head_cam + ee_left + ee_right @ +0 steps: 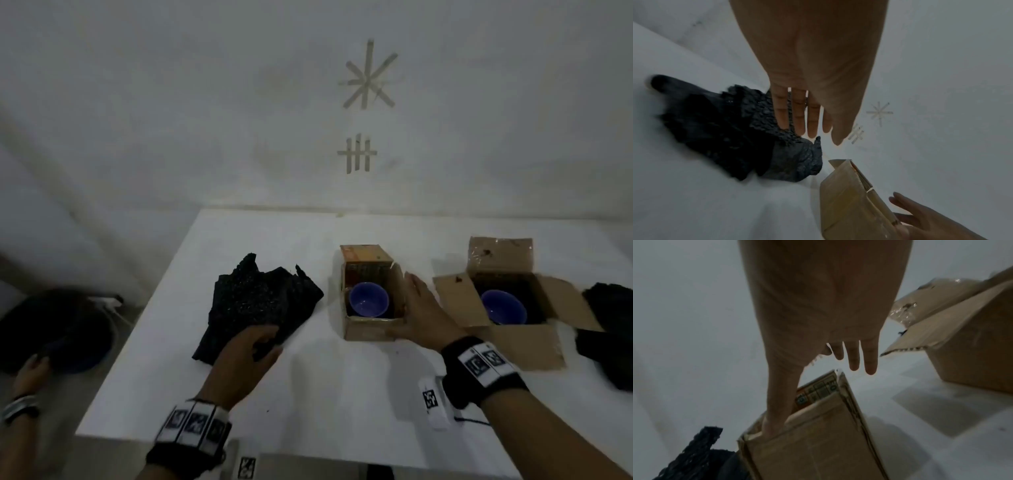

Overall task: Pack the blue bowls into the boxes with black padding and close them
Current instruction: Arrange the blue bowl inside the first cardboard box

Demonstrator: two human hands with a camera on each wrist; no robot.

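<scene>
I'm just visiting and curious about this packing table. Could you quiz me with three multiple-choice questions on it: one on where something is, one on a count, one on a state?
1. Where is the loose pile of black padding the left hand reaches for?
A. left of the small box
B. inside it
C. on the floor

2. How many blue bowls sit in boxes?
A. one
B. two
C. four

3. The big box is
A. taped shut
B. open
C. upside down

Answers: 1 A, the pile lies on the table beside it. 2 B, a bowl in one box, a bowl in the other. 3 B, its flaps spread outward.
</scene>
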